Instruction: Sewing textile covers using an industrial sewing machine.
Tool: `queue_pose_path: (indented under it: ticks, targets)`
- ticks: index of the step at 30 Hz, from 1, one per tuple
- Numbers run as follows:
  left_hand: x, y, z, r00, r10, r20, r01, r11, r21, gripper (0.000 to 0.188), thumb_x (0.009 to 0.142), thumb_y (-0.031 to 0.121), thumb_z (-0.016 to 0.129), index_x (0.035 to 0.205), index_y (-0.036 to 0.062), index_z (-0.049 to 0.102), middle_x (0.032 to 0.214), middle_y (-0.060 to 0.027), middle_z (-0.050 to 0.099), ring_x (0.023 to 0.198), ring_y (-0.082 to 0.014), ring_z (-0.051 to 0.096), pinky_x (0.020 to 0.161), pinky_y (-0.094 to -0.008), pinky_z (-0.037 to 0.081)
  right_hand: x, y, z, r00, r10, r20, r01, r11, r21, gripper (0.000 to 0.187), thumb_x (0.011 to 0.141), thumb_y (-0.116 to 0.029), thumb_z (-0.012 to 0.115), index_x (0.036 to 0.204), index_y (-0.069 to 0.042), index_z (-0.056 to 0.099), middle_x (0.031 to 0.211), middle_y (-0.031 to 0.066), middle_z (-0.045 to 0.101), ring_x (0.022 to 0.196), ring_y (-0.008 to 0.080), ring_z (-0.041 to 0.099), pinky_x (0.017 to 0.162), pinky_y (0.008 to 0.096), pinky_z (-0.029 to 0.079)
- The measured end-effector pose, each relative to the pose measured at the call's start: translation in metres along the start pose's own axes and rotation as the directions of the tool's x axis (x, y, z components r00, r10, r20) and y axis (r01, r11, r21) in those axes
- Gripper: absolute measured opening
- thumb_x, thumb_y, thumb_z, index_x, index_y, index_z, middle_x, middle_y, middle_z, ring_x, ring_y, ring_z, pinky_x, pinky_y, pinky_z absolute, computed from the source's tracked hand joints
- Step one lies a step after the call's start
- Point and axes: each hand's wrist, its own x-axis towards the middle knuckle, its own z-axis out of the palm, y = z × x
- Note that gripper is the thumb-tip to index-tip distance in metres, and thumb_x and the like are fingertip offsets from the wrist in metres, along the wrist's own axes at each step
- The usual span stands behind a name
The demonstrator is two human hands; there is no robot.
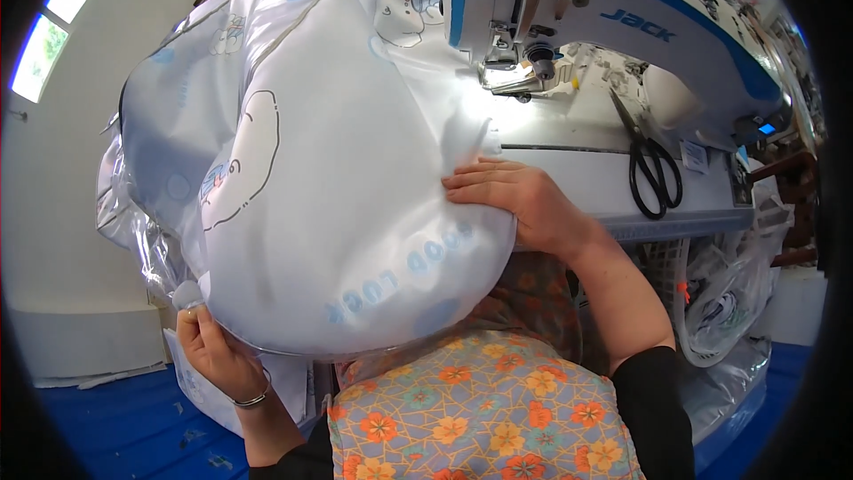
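A large, glossy white fabric with cartoon bear prints and pale blue lettering spreads from the sewing machine down over my lap, bulging toward me. At its lower left corner, my left hand pinches the edge, beside a small pale rounded piece. My right hand lies with outstretched fingers on the fabric's right side, just in front of the needle area. The white and blue sewing machine has its lit presser foot next to the fabric's far right edge.
Black-handled scissors lie on the machine table, right of my right hand. A white basket with clear plastic hangs below the table's right end. Crumpled clear plastic hangs along the fabric's left side. Thread scraps lie behind the needle.
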Motion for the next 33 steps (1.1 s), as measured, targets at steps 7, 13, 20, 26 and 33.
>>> queue_pose_path:
  ticks: [7, 13, 20, 26, 33]
  targets:
    - [0.021, -0.006, 0.020, 0.993, -0.025, 0.118, 0.013, 0.995, 0.101, 0.015, 0.104, 0.008, 0.050, 0.090, 0.0045, 0.052, 0.076, 0.0051, 0.046, 0.067, -0.0016, 0.037, 0.061, -0.0187, 0.030, 0.008, 0.013, -0.007, 0.998, 0.016, 0.066, -0.014, 0.999, -0.031, 0.037, 0.083, -0.005, 0.066, 0.120, -0.005, 0.071, 0.128, 0.0126, 0.068, 0.124, 0.0310, 0.062, 0.110, 0.0427, 0.046]
    - [0.033, -0.017, 0.041, 0.975, -0.089, 0.204, 0.062, 0.989, 0.134, 0.013, 0.104, 0.010, 0.052, 0.093, 0.0053, 0.055, 0.072, 0.0049, 0.048, 0.062, -0.0024, 0.040, 0.056, -0.0192, 0.032, 0.008, 0.023, -0.013, 0.999, 0.011, 0.051, -0.004, 0.990, -0.139, 0.039, 0.084, -0.002, 0.061, 0.122, -0.005, 0.070, 0.130, 0.0127, 0.067, 0.128, 0.0303, 0.059, 0.113, 0.0443, 0.042]
    - [0.048, -0.035, 0.067, 0.950, -0.193, 0.247, 0.168, 0.978, 0.121, 0.014, 0.104, 0.014, 0.055, 0.093, 0.0056, 0.055, 0.070, 0.0025, 0.053, 0.060, -0.0037, 0.047, 0.056, -0.0200, 0.038, 0.011, 0.033, -0.012, 0.997, -0.021, 0.070, 0.035, 0.977, -0.209, 0.038, 0.086, -0.001, 0.059, 0.123, -0.004, 0.069, 0.133, 0.0123, 0.066, 0.130, 0.0305, 0.057, 0.114, 0.0451, 0.040]
    - [0.060, -0.054, 0.079, 0.903, -0.287, 0.320, 0.257, 0.957, 0.135, 0.017, 0.105, 0.019, 0.054, 0.095, 0.0056, 0.055, 0.078, -0.0003, 0.060, 0.063, -0.0071, 0.055, 0.060, -0.0223, 0.045, 0.001, 0.021, -0.012, 0.995, 0.097, -0.015, -0.098, 0.972, -0.215, 0.040, 0.084, 0.003, 0.059, 0.122, -0.003, 0.068, 0.133, 0.0151, 0.064, 0.131, 0.0326, 0.056, 0.113, 0.0452, 0.042]
    - [0.033, -0.006, 0.081, 0.896, 0.354, 0.268, -0.375, 0.926, 0.030, 0.009, 0.100, 0.004, 0.052, 0.095, 0.0020, 0.059, 0.081, -0.0034, 0.057, 0.069, -0.0104, 0.051, 0.065, -0.0251, 0.048, -0.107, -0.040, 0.047, 0.920, 0.355, -0.166, -0.327, 0.929, 0.171, 0.040, 0.081, -0.003, 0.069, 0.121, -0.002, 0.066, 0.126, 0.0200, 0.063, 0.112, 0.0328, 0.064, 0.092, 0.0403, 0.053]
